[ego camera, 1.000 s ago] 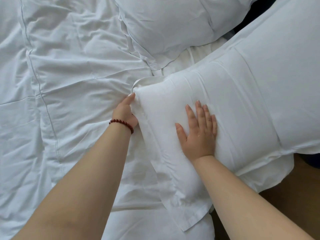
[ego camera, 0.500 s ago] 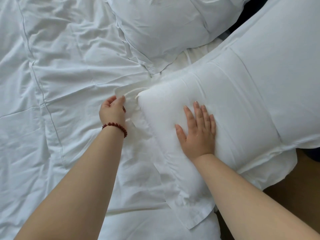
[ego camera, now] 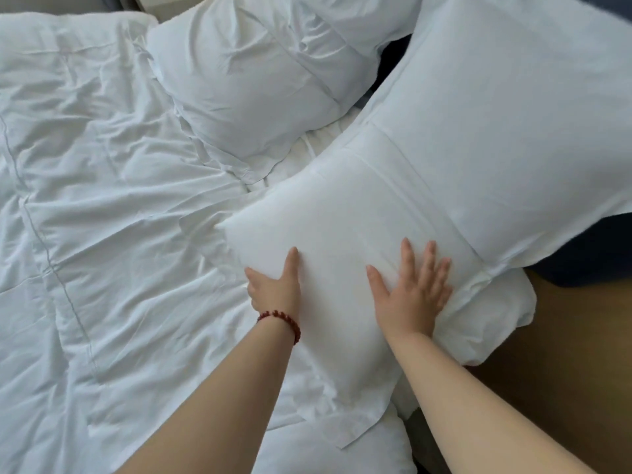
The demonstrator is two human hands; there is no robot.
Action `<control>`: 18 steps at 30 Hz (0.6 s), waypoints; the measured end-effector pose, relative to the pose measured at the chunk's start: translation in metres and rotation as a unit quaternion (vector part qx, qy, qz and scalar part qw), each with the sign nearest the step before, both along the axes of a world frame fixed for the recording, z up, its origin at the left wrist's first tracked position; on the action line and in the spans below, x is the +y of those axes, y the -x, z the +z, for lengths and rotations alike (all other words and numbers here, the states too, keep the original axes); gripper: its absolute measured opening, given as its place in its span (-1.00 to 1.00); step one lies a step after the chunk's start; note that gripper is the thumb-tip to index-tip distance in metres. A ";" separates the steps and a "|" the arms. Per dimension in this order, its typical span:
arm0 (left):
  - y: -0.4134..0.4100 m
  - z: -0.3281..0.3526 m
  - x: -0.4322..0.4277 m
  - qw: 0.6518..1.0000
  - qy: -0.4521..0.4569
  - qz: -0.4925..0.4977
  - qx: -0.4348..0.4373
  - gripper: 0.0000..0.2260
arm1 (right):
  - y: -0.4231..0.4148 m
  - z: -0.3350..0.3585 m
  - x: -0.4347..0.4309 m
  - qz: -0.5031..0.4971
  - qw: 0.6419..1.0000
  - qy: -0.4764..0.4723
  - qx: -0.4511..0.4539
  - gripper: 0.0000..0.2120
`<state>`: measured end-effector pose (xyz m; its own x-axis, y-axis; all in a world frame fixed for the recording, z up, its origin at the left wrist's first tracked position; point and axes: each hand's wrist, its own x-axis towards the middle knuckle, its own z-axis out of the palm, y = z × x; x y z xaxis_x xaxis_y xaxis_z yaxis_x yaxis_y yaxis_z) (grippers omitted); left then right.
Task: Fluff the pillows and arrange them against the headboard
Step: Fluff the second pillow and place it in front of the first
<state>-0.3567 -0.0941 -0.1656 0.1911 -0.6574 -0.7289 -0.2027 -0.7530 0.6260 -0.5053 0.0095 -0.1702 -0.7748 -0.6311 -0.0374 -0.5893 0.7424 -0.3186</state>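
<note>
- Two bare hands in view, both laid on the near pillow (ego camera: pixel 427 186).
- Left hand (ego camera: pixel 273 289): set at that pillow's left edge, thumb spread out over the bedding, forefinger pointing up along the pillow's side; the other fingers are tucked from sight, so whether they grip cloth cannot be told. One red bead bracelet (ego camera: pixel 282 319) on this wrist.
- Right hand (ego camera: pixel 412 295): flat, palm down, fingers fanned wide, pressing the pillow top; grasping nothing.
- Pillows counted: two, both white. The near pillow runs from under the hands up and away to the right, its loose case flap trailing down between the forearms.
- Second pillow (ego camera: pixel 253 77): well beyond the left hand, creased, lying apart from the near one with a strip of sheet between them.
- One white duvet (ego camera: pixel 102 234), rumpled, spreads left of the left hand.
- Brown floor (ego camera: pixel 564 354) right of the right forearm.
- A dark gap shows between the two pillows' far ends.
</note>
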 end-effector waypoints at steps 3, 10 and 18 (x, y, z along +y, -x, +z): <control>0.015 0.002 -0.007 0.999 0.039 0.017 -0.035 -0.07 | 0.007 -0.002 0.012 -0.079 0.990 0.030 -0.116 -0.15; 0.036 0.000 -0.066 0.986 0.116 -0.049 -0.113 -0.08 | -0.018 0.000 -0.026 -0.119 0.980 0.042 -0.153 -0.12; 0.065 0.024 -0.023 0.882 0.169 -0.320 -0.302 -0.30 | 0.020 0.023 0.005 -0.060 0.989 0.075 -0.112 -0.24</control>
<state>-0.4219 -0.1174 -0.1421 -0.0116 -0.9316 -0.3632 -0.8918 -0.1547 0.4252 -0.5252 0.0141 -0.1467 -0.8274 -0.5464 -0.1296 -0.4022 0.7378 -0.5421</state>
